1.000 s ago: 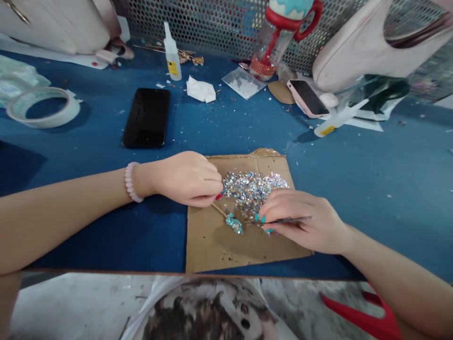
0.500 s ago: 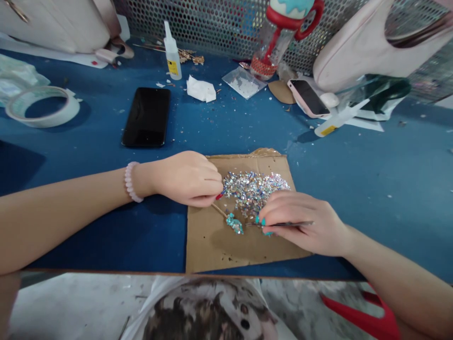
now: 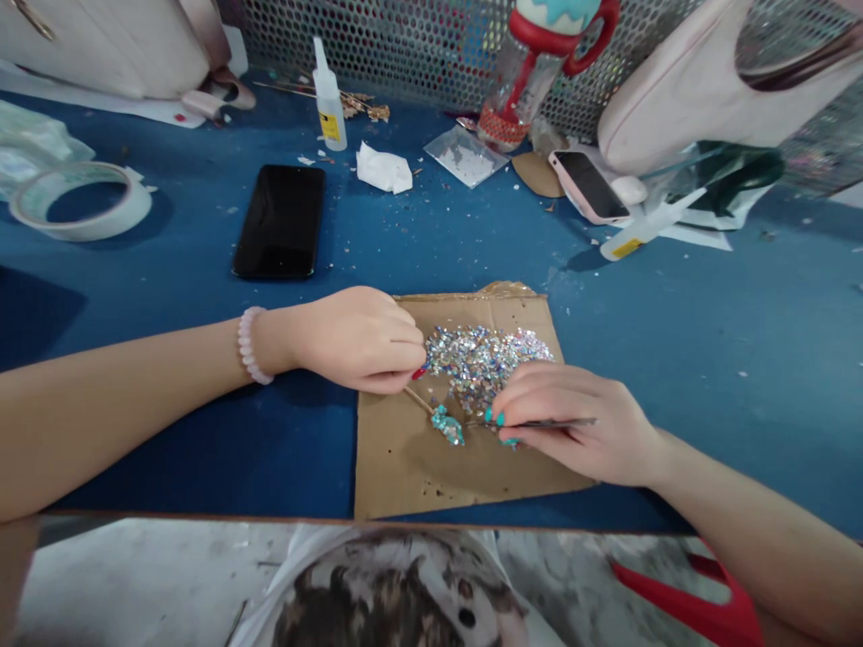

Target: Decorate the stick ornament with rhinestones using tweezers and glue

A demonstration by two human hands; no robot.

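Observation:
My left hand (image 3: 364,341) is closed around a thin stick whose far end carries a turquoise, rhinestone-covered piece (image 3: 449,426). That piece sits just over a brown cardboard sheet (image 3: 397,467). In my right hand (image 3: 573,418), thin metal tweezers (image 3: 553,422) are pinched between the fingers, their tips pointing left, close to the turquoise piece. Whether the tips hold a stone is too small to tell. A pile of small shiny rhinestones (image 3: 478,359) lies on the cardboard between and beyond my hands, partly covered by my right fingers.
Behind the cardboard lie a black phone (image 3: 280,222), crumpled tissue (image 3: 383,168) and a small plastic bag (image 3: 465,155). A glue bottle (image 3: 329,103) stands upright; another (image 3: 647,229) leans at right. Tape (image 3: 81,202) is at left, a red-handled cup (image 3: 519,81) at back, a pink phone (image 3: 588,187) at right.

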